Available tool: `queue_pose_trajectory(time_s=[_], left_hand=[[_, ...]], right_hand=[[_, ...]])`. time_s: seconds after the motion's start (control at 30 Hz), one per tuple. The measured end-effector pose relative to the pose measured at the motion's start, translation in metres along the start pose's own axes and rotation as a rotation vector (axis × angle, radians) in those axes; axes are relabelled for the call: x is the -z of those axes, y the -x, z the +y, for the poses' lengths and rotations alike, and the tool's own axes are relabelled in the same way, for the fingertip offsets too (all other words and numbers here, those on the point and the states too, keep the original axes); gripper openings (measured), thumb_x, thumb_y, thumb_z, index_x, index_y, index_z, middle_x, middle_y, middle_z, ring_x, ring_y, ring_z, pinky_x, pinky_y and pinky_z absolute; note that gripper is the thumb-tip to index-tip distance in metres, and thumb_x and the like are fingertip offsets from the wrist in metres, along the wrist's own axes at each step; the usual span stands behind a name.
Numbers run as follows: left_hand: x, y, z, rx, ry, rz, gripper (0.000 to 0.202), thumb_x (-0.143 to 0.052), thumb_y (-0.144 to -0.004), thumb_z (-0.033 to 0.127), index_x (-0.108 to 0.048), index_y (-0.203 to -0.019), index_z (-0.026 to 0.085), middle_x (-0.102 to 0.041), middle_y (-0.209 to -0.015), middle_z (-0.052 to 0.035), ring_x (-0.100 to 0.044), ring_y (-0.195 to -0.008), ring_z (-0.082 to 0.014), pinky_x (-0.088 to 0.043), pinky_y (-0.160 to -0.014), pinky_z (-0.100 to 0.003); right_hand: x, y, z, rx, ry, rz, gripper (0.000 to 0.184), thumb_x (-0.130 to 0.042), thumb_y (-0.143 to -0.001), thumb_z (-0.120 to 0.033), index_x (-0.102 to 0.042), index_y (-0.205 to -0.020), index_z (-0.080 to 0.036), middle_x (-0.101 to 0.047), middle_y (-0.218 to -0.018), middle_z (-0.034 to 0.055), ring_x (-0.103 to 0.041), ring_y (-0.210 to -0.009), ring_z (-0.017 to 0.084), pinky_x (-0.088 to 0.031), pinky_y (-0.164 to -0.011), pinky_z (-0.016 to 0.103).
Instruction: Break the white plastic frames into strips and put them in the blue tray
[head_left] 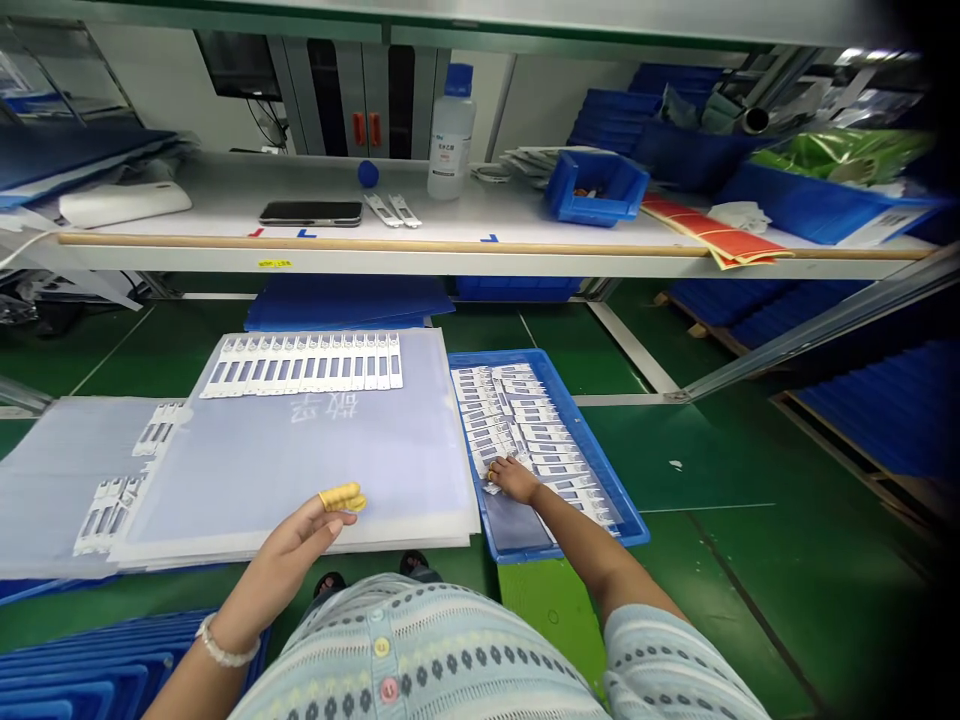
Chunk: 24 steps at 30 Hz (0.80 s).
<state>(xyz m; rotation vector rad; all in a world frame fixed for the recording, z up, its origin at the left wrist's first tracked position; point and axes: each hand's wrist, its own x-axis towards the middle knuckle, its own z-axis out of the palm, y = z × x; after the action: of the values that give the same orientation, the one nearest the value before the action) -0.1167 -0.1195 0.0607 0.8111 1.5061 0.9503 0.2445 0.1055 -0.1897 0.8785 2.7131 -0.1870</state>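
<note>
My left hand (311, 530) hovers above the front of a stack of translucent sheets (390, 450), holding nothing. Yellow finger cots cover some of its fingertips, and the thumb is apart from them. My right hand (514, 480) reaches into a shallow blue tray (596, 455), its fingers bent down at the white parts lying there. What the fingertips grip, if anything, is too small to make out. Rows of flat white parts (551, 440) with grey windows fill much of the tray. A neat row of similar parts (307, 362) lies across the far end of the sheet stack.
Farther off, a shelf (465, 255) carries a phone (310, 213), a white bottle (451, 135), two loose white parts (393, 211) and a blue bin (596, 188). More sheets (52, 490) lie at left. Stacked blue trays (97, 670) stand at lower left.
</note>
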Motion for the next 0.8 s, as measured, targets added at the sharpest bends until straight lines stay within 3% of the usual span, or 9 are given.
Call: queue_pose_trajectory(time_s=[0.1,0.17,0.3,0.33,0.43,0.5,0.6,0.7,0.8], left_hand=[[0.011,-0.005,0.000,-0.038,0.025,-0.031,0.043,-0.059,-0.084,0.049,-0.062,-0.122,0.028,-0.064,-0.125,-0.0063,-0.055,-0.118,-0.0269,-0.039,-0.105,-0.039],[0.019,-0.011,0.000,-0.063,0.082,-0.111,0.044,-0.059,-0.084,0.048,-0.061,-0.123,0.028,-0.062,-0.128,-0.0072,-0.056,-0.117,-0.0276,-0.039,-0.104,-0.042],[0.022,-0.031,0.009,-0.016,0.375,-0.345,0.044,-0.054,-0.088,0.046,-0.059,-0.125,0.023,-0.056,-0.134,-0.0131,-0.056,-0.117,-0.0307,-0.045,-0.097,-0.045],[0.018,-0.037,0.013,0.022,0.456,-0.396,0.045,-0.052,-0.089,0.046,-0.059,-0.125,0.021,-0.056,-0.134,-0.0154,-0.055,-0.119,-0.0318,-0.045,-0.095,-0.046],[-0.002,-0.052,0.029,0.182,0.639,-0.537,0.050,-0.048,-0.089,0.047,-0.057,-0.124,0.012,-0.057,-0.130,-0.0217,-0.055,-0.120,-0.0345,-0.047,-0.092,-0.048],[-0.014,-0.057,0.040,0.255,0.771,-0.593,0.054,-0.045,-0.090,0.051,-0.056,-0.121,0.009,-0.065,-0.115,-0.0211,-0.063,-0.105,-0.0314,-0.051,-0.085,-0.045],[-0.018,-0.056,0.052,0.258,0.923,-0.583,0.055,-0.037,-0.091,0.056,-0.058,-0.114,0.010,-0.068,-0.084,-0.0101,-0.068,-0.073,-0.0203,-0.054,-0.065,-0.032],[-0.004,-0.048,0.059,0.235,0.953,-0.535,0.054,-0.035,-0.091,0.056,-0.058,-0.112,0.012,-0.064,-0.071,-0.0050,-0.066,-0.066,-0.0187,-0.054,-0.058,-0.028],[0.011,-0.041,0.062,0.188,0.970,-0.473,0.041,-0.038,-0.092,0.039,-0.055,-0.120,0.013,-0.068,-0.079,-0.0064,-0.069,-0.077,-0.0217,-0.057,-0.071,-0.034]], right_hand=[[0.020,0.008,-0.002,-0.138,-0.031,0.078,0.023,-0.059,-0.073,-0.003,-0.067,-0.090,-0.017,-0.065,-0.098,0.0120,-0.057,-0.095,0.026,-0.044,-0.081,0.036],[0.045,0.016,0.004,-0.254,-0.046,0.170,0.021,-0.058,-0.075,-0.004,-0.066,-0.090,-0.016,-0.064,-0.095,0.0125,-0.057,-0.093,0.026,-0.045,-0.078,0.036],[0.131,0.031,0.004,-0.407,-0.049,0.394,0.020,-0.052,-0.081,-0.010,-0.063,-0.097,-0.015,-0.060,-0.100,0.0154,-0.051,-0.100,0.029,-0.043,-0.083,0.042],[0.158,0.032,-0.005,-0.383,-0.054,0.465,0.017,-0.052,-0.083,-0.014,-0.062,-0.097,-0.017,-0.059,-0.101,0.0139,-0.050,-0.101,0.028,-0.043,-0.085,0.041],[0.239,0.025,-0.066,0.120,-0.074,0.808,0.009,-0.052,-0.089,-0.023,-0.060,-0.092,-0.020,-0.058,-0.092,0.0085,-0.050,-0.093,0.023,-0.042,-0.083,0.040],[0.280,0.013,-0.121,0.408,0.019,0.858,0.013,-0.047,-0.094,-0.023,-0.060,-0.093,-0.022,-0.058,-0.093,0.0061,-0.049,-0.098,0.021,-0.041,-0.085,0.037],[0.313,-0.009,-0.192,0.680,0.254,0.815,0.019,-0.044,-0.095,-0.018,-0.062,-0.089,-0.025,-0.060,-0.093,0.0013,-0.048,-0.103,0.018,-0.036,-0.092,0.038],[0.322,-0.018,-0.224,0.694,0.322,0.802,0.020,-0.047,-0.093,-0.017,-0.063,-0.098,-0.028,-0.062,-0.102,0.0007,-0.048,-0.108,0.019,-0.031,-0.100,0.043],[0.326,-0.010,-0.225,0.539,0.272,0.769,0.038,-0.051,-0.088,-0.009,-0.057,-0.119,-0.029,-0.056,-0.124,0.0054,-0.044,-0.120,0.024,-0.029,-0.104,0.050]])
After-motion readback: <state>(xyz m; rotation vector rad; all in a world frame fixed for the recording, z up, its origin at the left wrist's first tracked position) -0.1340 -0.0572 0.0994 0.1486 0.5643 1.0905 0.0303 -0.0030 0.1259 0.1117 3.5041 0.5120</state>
